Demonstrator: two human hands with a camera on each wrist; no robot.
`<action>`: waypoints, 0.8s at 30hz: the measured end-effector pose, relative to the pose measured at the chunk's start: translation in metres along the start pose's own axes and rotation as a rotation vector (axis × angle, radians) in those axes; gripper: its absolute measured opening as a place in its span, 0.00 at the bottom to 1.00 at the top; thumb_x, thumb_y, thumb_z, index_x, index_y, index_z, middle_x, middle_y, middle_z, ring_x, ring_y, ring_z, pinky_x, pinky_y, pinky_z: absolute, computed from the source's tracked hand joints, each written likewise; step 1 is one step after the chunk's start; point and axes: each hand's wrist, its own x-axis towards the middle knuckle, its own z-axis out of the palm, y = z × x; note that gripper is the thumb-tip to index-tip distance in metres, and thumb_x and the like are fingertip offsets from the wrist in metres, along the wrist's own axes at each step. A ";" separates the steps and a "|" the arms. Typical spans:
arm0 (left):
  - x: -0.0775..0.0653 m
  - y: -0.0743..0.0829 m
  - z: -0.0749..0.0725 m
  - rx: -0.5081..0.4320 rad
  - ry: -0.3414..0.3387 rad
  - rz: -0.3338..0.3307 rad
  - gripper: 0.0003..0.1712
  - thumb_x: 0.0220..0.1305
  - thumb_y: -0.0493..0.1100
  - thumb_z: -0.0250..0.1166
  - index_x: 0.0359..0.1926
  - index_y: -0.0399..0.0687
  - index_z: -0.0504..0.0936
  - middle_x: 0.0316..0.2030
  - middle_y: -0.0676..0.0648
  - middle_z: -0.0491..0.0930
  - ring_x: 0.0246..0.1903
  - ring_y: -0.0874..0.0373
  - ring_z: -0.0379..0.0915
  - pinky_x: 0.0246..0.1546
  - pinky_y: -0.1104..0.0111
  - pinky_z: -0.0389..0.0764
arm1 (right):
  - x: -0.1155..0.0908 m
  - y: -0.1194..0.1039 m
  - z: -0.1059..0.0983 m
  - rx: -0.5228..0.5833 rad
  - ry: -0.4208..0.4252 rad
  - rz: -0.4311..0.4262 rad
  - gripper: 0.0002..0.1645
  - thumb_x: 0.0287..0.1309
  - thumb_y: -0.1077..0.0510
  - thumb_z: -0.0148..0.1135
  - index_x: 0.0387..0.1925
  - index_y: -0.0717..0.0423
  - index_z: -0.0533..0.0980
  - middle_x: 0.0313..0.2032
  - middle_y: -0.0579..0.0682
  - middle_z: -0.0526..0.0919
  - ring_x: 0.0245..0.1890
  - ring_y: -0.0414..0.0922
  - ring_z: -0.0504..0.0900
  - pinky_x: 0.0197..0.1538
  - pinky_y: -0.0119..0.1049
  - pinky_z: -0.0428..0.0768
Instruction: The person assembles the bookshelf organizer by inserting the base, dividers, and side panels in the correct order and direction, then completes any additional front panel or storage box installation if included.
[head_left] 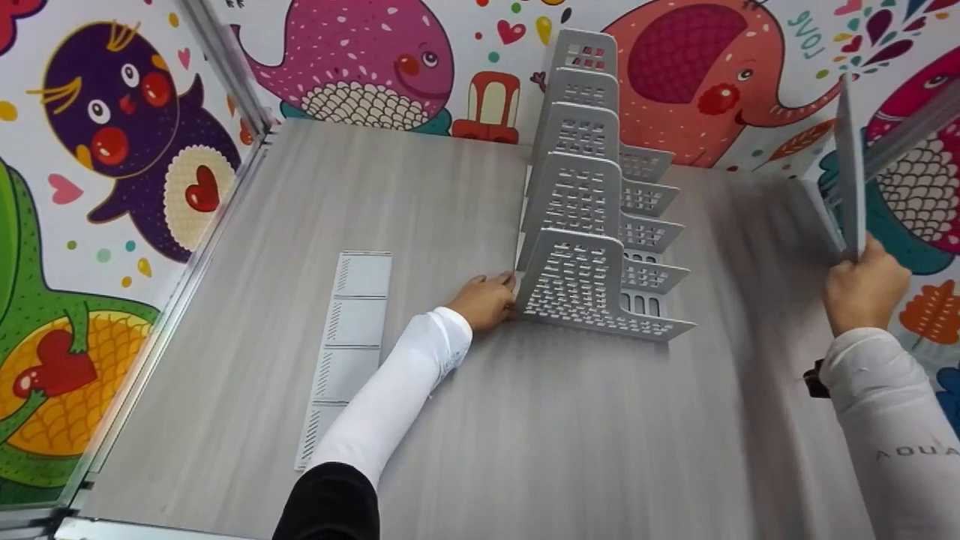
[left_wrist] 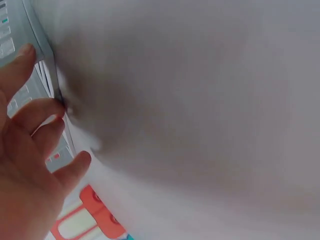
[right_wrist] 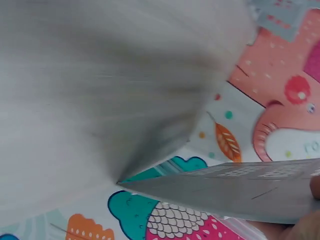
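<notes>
A grey perforated file rack with several upright dividers stands on the table. At its near left corner is my left hand. In the left wrist view, the thumb lies against the rack's panel and the bent fingers are at its lower edge. Off to the right, my right hand grips a thin grey panel by its lower end, holding it upright and nearly edge-on in the head view. Slots show in that panel in the right wrist view, where most of the hand is out of frame.
A long flat grey strip marked into sections lies on the table left of the rack, partly behind my left sleeve. Cartoon-printed walls with metal frame rails border the wood-grain table.
</notes>
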 end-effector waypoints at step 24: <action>0.075 0.099 0.023 0.036 -0.032 0.015 0.13 0.64 0.45 0.59 0.45 0.49 0.85 0.63 0.45 0.72 0.65 0.52 0.68 0.66 0.48 0.64 | -0.051 -0.063 -0.052 0.520 0.211 -0.129 0.22 0.64 0.48 0.52 0.59 0.27 0.70 0.62 0.34 0.72 0.65 0.43 0.70 0.67 0.46 0.64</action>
